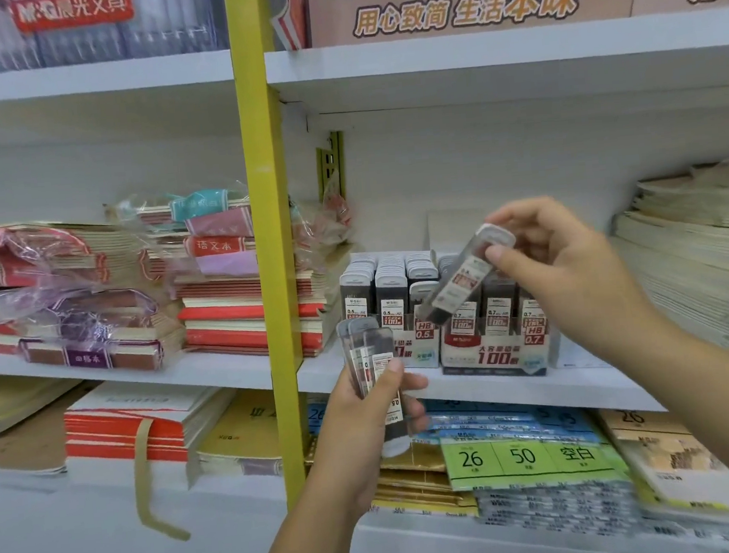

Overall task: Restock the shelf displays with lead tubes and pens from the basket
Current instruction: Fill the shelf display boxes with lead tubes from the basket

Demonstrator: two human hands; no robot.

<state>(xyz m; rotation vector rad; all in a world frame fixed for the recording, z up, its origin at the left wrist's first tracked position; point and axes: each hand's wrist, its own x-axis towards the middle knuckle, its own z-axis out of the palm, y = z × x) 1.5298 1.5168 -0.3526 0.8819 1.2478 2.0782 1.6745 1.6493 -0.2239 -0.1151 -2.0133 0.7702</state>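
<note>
My right hand (560,268) pinches one clear lead tube (464,278) near its white cap, tilted, just above the lead display boxes (488,356) on the white shelf (592,382). The boxes hold rows of upright tubes labelled 0.5 and 0.7. My left hand (366,413) grips a small bunch of lead tubes (372,363) upright, in front of the shelf edge and left of the display. No basket or pens are in view.
A yellow upright post (269,240) divides the shelves. Stacks of red and cream notebooks (234,314) lie left of it, some in plastic wrap. Cream pads (699,247) pile up at the right. Packs of paper (528,456) fill the lower shelf.
</note>
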